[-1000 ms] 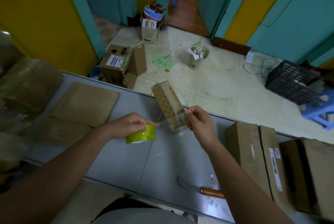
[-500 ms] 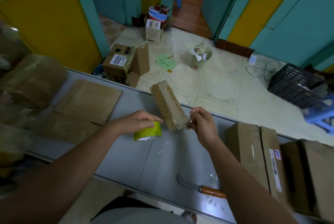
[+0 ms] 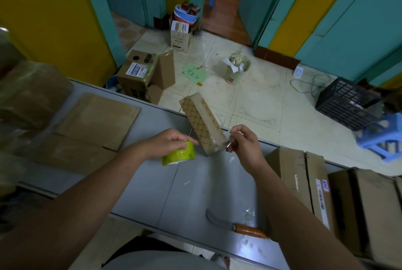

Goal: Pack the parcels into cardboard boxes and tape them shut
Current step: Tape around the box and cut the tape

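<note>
the left hand (image 3: 167, 142) has slid the tape roll (image 3: 178, 154) closer to the box (image 3: 202, 125) and grips it. the right hand (image 3: 243, 145) pinches the tape end (image 3: 228, 141) at the box's low end. the box leans on the surface (image 3: 152, 182), so taping is under way, i think.

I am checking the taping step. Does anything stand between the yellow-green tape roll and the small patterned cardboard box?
Nothing visible does. The left hand holds the yellow-green tape roll just left of the small patterned cardboard box, only grey table between them. The right hand pinches clear tape at the box's lower end.
</note>
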{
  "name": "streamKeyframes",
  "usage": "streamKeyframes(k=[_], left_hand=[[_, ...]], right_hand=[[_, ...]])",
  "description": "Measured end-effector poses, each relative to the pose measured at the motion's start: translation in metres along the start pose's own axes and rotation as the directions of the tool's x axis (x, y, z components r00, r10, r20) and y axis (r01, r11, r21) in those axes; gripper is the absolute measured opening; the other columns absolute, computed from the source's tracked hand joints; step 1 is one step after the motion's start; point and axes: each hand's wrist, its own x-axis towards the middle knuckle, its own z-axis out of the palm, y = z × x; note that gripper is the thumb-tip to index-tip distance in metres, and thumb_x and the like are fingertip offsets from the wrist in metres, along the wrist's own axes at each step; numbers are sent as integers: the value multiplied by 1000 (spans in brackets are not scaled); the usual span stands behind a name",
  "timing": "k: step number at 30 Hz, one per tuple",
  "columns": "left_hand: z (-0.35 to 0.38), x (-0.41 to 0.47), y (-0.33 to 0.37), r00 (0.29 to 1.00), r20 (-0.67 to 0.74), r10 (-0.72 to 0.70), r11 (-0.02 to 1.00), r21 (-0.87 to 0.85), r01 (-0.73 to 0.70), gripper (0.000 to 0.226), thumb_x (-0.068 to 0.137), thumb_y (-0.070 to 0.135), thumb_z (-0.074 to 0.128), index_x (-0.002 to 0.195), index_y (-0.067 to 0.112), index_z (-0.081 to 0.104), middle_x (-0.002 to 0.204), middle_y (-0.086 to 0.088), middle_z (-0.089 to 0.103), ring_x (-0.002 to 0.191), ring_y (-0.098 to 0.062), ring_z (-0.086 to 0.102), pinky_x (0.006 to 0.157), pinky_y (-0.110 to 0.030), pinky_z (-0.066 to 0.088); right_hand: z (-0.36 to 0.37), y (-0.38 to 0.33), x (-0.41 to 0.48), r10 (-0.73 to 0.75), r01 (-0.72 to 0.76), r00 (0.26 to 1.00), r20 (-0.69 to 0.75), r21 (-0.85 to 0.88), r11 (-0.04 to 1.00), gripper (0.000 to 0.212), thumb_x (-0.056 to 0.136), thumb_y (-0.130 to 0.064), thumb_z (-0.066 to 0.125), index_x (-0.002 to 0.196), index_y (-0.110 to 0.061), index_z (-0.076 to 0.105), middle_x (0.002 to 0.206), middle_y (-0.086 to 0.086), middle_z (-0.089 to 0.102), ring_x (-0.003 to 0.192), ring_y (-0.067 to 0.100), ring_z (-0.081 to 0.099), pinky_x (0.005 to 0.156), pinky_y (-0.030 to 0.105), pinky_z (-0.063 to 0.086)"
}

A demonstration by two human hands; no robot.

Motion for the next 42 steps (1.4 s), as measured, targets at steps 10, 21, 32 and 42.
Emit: streamKeyframes(k=[10,21,32,42], left_hand=[[18,20,-17,990,-82,-113,990,75,119,38,86,47,63,87,13,79,117,28,73,103,-22,72,82,-33,51],[31,32,-13,985,-122,-118,979,154,137,47,78,64,63,67,21,47,68,-4,39,63,-16,40,64,-32,33],[42,38,-21,956,-272,-114,981,122,152,36,82,49,69,67,23,50,57,10,48,58,-11,46,60,-30,35],[35,32,-13,954,-272,-127,965,188,182,22,92,30,75,90,11,66,80,-8,69,71,-17,61,65,-33,45]], right_hand=[[-21,1,6,267,-291,952,-151,-163,943,19,93,-26,78,96,-7,77,84,7,68,65,18,52,62,32,49],[-26,6,14,547,-551,832,-92,-245,797,89,51,-76,91,109,-10,75,91,3,58,71,15,42,54,26,35],[-30,61,-43,155,-232,966,-208,-424,876,25,105,-33,60,94,-13,71,86,8,70,79,24,66,70,32,53],[-86,100,-111,413,160,900,140,-987,-13,98,50,-46,100,131,-18,52,135,7,44,121,26,46,100,31,43]])
